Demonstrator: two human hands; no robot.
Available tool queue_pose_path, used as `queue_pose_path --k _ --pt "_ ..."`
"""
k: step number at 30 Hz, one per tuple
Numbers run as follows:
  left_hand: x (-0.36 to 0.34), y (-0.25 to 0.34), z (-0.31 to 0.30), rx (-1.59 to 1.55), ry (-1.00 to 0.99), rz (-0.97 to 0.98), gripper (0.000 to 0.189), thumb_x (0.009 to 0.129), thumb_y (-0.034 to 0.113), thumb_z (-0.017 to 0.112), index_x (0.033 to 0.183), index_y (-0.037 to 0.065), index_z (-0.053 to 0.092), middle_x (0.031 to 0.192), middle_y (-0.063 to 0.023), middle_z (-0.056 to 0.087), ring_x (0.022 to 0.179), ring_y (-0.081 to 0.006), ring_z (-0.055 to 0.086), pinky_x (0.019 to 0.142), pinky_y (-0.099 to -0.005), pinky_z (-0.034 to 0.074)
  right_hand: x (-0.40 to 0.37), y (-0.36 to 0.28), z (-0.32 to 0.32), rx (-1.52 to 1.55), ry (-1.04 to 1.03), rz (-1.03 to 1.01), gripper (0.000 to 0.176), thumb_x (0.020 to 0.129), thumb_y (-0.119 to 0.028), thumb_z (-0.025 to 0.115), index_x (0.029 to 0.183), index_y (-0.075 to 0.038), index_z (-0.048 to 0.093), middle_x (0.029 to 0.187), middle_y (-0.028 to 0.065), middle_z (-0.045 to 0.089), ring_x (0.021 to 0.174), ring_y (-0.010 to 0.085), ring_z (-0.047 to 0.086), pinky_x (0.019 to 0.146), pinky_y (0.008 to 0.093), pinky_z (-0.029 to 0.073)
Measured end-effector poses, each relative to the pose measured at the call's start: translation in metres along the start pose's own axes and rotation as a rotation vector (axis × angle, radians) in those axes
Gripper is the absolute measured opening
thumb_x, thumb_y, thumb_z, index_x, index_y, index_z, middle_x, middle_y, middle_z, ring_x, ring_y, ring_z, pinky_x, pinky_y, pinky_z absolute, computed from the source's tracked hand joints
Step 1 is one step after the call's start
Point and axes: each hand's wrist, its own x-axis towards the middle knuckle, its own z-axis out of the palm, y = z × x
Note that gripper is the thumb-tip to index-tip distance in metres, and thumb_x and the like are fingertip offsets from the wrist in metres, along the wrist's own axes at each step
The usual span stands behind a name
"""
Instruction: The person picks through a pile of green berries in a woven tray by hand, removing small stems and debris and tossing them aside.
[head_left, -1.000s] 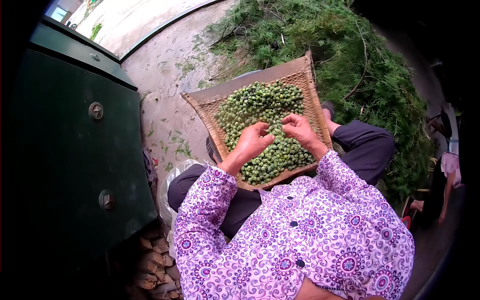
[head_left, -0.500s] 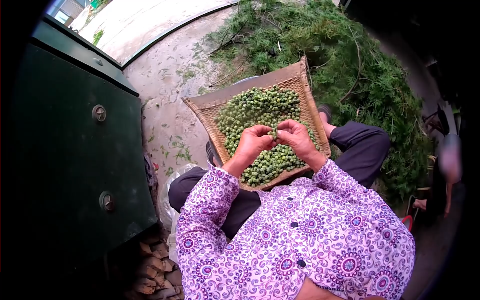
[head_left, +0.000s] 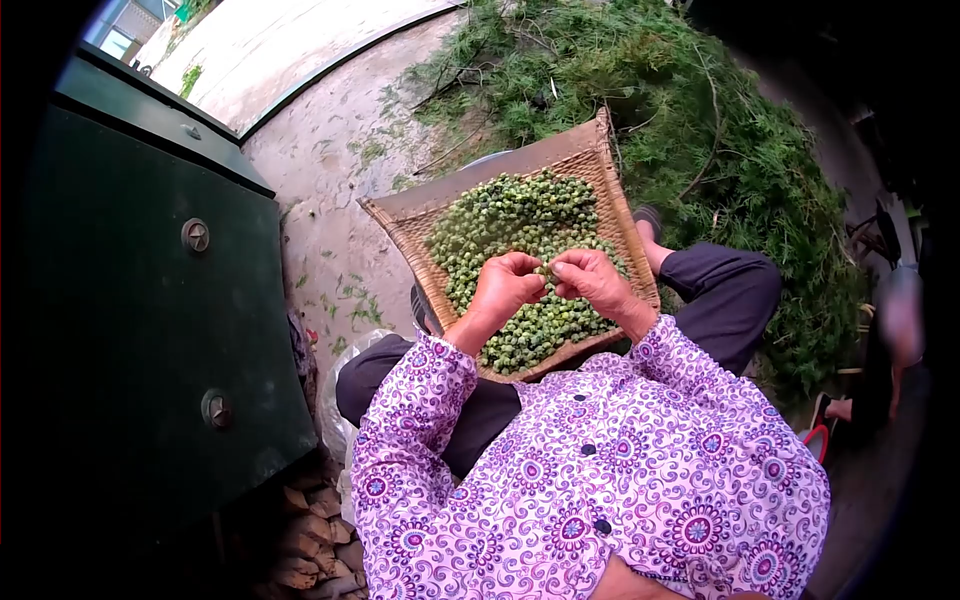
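A woven wicker scoop basket (head_left: pixel 412 228) rests across my lap, its wide, flat edge facing away from me. Small round green cones (head_left: pixel 525 205) are heaped inside it, several of them darker. Over the middle of the heap, my left hand (head_left: pixel 506 292) is closed with thumb and index finger pinched together. My right hand (head_left: pixel 594 280) faces it in a similar pinch, the fingertips of both hands nearly meeting. Whatever small piece lies between the fingertips blends with the green cones behind and cannot be made out clearly.
Cut evergreen branches (head_left: pixel 760 200) are piled beyond and right of the basket. A dark green metal cabinet (head_left: pixel 130 320) stands at the left, with split firewood (head_left: pixel 310 540) below it. A clear plastic bag (head_left: pixel 345 385) lies by my left knee. Another person's foot (head_left: pixel 838 409) shows at the right.
My fingertips have drawn slightly apart; the small green piece seen between them before is now less distinct. The basket and heap stay in place, with a slight camera shift.
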Motion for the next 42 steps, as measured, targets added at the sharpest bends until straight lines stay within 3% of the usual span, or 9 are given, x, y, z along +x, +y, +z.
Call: queue_pose_path --k 23,28,31,33,34,37,39,41,42 --pt "0.0 0.0 0.004 0.064 -0.09 -0.071 0.015 0.076 0.0 0.064 0.089 -0.005 0.059 0.074 -0.0049 0.061 0.063 -0.013 0.061 0.056 -0.0234 0.052 0.003 0.012 -0.015 -0.079 -0.052 0.032 0.014 0.084 -0.016 0.058 0.077 -0.003 0.057 0.061 -0.0025 0.052 0.049 0.0049 0.047 0.044 0.0191 0.037" --pt "-0.001 -0.006 0.003 0.059 -0.11 -0.115 0.014 0.077 -0.002 0.062 0.09 -0.005 0.059 0.073 -0.0052 0.06 0.065 -0.0132 0.061 0.055 -0.0234 0.052 0.008 -0.015 -0.079 -0.056 0.341 -0.176 0.011 0.082 -0.015 0.058 0.08 -0.004 0.058 0.063 -0.0011 0.055 0.052 0.0055 0.051 0.045 0.02 0.04" --pt "-0.001 -0.017 -0.002 0.176 -0.136 -0.129 0.023 0.072 0.0 0.062 0.095 -0.002 0.06 0.072 -0.0085 0.062 0.066 -0.0196 0.063 0.058 -0.0288 0.052 0.02 -0.007 -0.162 -0.669 0.813 -0.529 0.011 0.077 -0.012 0.062 0.083 -0.003 0.062 0.068 0.0033 0.06 0.059 0.0135 0.057 0.053 0.0271 0.047" --pt "-0.007 -0.02 -0.002 1.164 -0.245 0.23 0.038 0.066 0.004 0.06 0.104 0.003 0.06 0.082 -0.0151 0.063 0.077 -0.0286 0.063 0.069 -0.0353 0.052 0.01 -0.015 -0.175 -0.976 0.847 -0.588 0.012 0.075 -0.012 0.062 0.083 -0.003 0.062 0.069 0.0059 0.061 0.061 0.0187 0.058 0.058 0.0295 0.048" --pt "-0.013 -0.014 0.004 1.301 -0.324 0.077 0.05 0.062 0.008 0.058 0.111 0.008 0.058 0.098 -0.019 0.06 0.09 -0.0336 0.059 0.079 -0.0378 0.048 0.006 -0.019 -0.176 -1.287 0.865 -0.641 0.013 0.073 -0.011 0.062 0.082 -0.002 0.063 0.071 0.0084 0.062 0.063 0.0239 0.059 0.062 0.032 0.049" --pt "-0.016 -0.026 0.005 1.412 -0.414 0.006 0.037 0.063 0.008 0.058 0.1 0.004 0.06 0.1 -0.017 0.057 0.091 -0.0328 0.057 0.076 -0.0402 0.048 0.019 -0.014 -0.133 -1.034 0.628 -0.414 0.012 0.073 -0.013 0.062 0.078 -0.001 0.063 0.075 0.0132 0.062 0.071 0.0297 0.059 0.069 0.0352 0.048" --pt "-0.015 -0.023 0.003 1.444 -0.404 0.036 0.031 0.064 0.009 0.058 0.094 0.004 0.061 0.097 -0.0165 0.057 0.089 -0.0328 0.058 0.075 -0.0409 0.048 0.035 0.004 -0.108 -1.081 0.383 -0.338 0.018 0.073 -0.015 0.062 0.083 0.0 0.062 0.082 0.0175 0.061 0.081 0.0317 0.058 0.074 0.0397 0.046" --pt "-0.015 -0.021 0.0 1.467 -0.393 0.059 0.025 0.065 0.01 0.058 0.088 0.003 0.061 0.094 -0.0161 0.058 0.087 -0.0328 0.058 0.073 -0.0417 0.048 0.056 0.044 -0.102 -1.195 0.349 -0.543 0.027 0.071 -0.017 0.064 0.089 0.003 0.058 0.088 0.0213 0.059 0.088 0.0347 0.056 0.078 0.043 0.044" --pt "-0.015 -0.018 0.0 1.49 -0.385 0.073 0.023 0.066 0.008 0.056 0.088 0.003 0.063 0.092 -0.0167 0.059 0.087 -0.0324 0.059 0.073 -0.0408 0.049 0.06 0.044 -0.096 -1.281 0.35 -0.416 0.036 0.069 -0.019 0.067 0.093 0.006 0.054 0.091 0.0241 0.057 0.089 0.0374 0.055 0.08 0.044 0.043"
